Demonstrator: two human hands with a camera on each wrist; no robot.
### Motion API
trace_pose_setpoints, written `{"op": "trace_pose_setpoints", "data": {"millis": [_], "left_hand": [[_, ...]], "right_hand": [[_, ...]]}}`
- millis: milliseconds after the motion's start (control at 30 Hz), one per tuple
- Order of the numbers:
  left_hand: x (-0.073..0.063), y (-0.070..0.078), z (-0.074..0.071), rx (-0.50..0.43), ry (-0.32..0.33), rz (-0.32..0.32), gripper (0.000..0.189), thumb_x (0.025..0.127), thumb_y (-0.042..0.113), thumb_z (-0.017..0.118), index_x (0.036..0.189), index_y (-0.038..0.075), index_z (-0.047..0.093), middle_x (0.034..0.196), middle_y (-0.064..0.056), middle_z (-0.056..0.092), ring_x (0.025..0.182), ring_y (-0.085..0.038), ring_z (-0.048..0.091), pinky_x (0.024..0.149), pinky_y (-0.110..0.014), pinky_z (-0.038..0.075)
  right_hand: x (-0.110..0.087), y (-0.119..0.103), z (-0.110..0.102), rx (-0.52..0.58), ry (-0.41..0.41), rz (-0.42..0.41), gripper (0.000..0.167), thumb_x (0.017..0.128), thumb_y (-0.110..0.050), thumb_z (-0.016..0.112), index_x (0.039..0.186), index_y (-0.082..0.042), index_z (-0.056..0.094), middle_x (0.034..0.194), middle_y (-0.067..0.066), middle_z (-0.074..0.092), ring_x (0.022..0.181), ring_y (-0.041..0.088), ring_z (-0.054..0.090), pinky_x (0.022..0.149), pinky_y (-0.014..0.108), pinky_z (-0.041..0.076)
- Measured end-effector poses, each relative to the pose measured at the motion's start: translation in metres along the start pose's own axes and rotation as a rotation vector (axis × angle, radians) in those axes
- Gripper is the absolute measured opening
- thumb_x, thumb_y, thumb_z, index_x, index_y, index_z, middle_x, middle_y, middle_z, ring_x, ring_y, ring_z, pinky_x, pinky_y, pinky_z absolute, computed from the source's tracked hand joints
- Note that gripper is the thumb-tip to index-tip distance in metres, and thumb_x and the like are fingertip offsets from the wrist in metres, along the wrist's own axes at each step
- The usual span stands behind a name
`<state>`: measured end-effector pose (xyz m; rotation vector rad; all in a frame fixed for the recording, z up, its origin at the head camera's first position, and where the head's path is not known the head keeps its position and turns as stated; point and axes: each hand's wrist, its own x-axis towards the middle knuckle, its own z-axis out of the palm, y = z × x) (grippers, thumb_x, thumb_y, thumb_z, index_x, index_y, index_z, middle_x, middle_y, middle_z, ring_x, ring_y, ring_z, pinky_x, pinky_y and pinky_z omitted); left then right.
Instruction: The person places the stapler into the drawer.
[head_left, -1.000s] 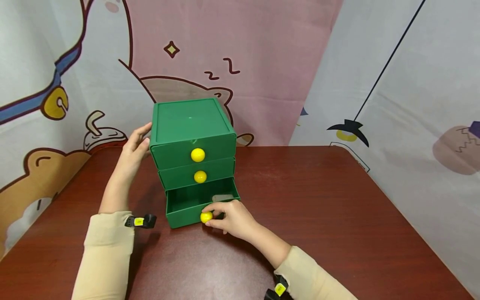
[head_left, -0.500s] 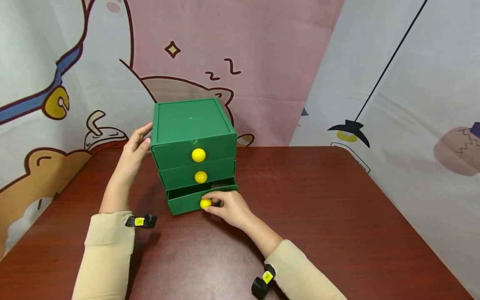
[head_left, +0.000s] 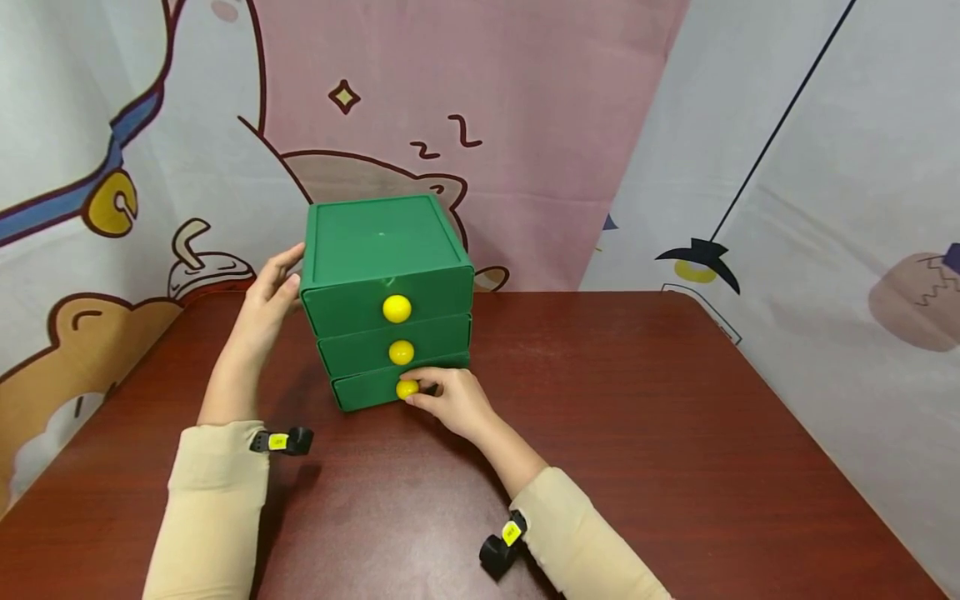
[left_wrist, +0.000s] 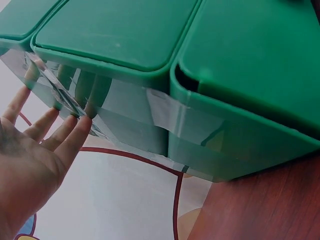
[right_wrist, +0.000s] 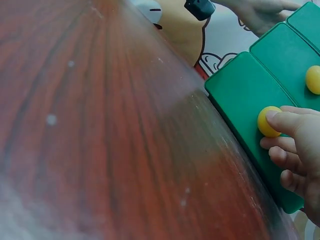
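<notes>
A green three-drawer box (head_left: 382, 242) stands on the table, each drawer front bearing a round yellow knob. My right hand (head_left: 453, 402) pinches the yellow knob (head_left: 407, 389) of the bottom drawer (head_left: 367, 393) between thumb and forefinger. That drawer is almost fully in; the left wrist view shows a narrow dark gap at its front edge. The upper two drawers look closed, with their knobs (head_left: 397, 309) untouched. On the box's left side, the fingertips of my left hand (left_wrist: 42, 145) press flat, fingers fairly straight, against a wall with clear tape on it.
The box sits on a reddish-brown wooden table (head_left: 637, 433). Behind it hangs a cartoon-printed cloth (head_left: 525, 125), close to the table's back edge. A black strap with a small device (head_left: 281, 442) circles each wrist over the beige sleeves.
The bottom drawer has slid back into the box, from well out to almost closed, with my right hand moving away from me on its knob. My left hand has stayed in place.
</notes>
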<state>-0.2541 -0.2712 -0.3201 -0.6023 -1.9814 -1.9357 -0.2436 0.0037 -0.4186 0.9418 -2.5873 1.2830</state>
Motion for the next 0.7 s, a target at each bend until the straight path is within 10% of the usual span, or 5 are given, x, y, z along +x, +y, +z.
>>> {"op": "trace_pose_setpoints", "data": {"millis": [300, 700], "left_hand": [[-0.002, 0.000, -0.001, 0.011, -0.001, -0.008, 0.047, 0.102, 0.019, 0.045, 0.148, 0.012, 0.036, 0.149, -0.013, 0.031, 0.115, -0.012, 0.050, 0.088, -0.021, 0.042], [-0.003, 0.001, 0.000, 0.034, -0.013, -0.012, 0.048, 0.102, 0.020, 0.046, 0.149, 0.011, 0.036, 0.151, -0.014, 0.028, 0.126, -0.017, 0.043, 0.088, -0.021, 0.042]], "right_hand": [[-0.005, 0.002, -0.006, 0.067, -0.035, -0.004, 0.025, 0.088, -0.017, 0.072, 0.113, -0.016, 0.072, 0.096, 0.003, 0.071, 0.050, 0.011, 0.060, 0.050, 0.022, 0.050], [-0.036, 0.026, -0.058, -0.110, 0.177, -0.070, 0.015, 0.088, -0.015, 0.071, 0.102, -0.011, 0.075, 0.096, -0.004, 0.071, 0.078, 0.007, 0.064, 0.067, 0.031, 0.053]]}}
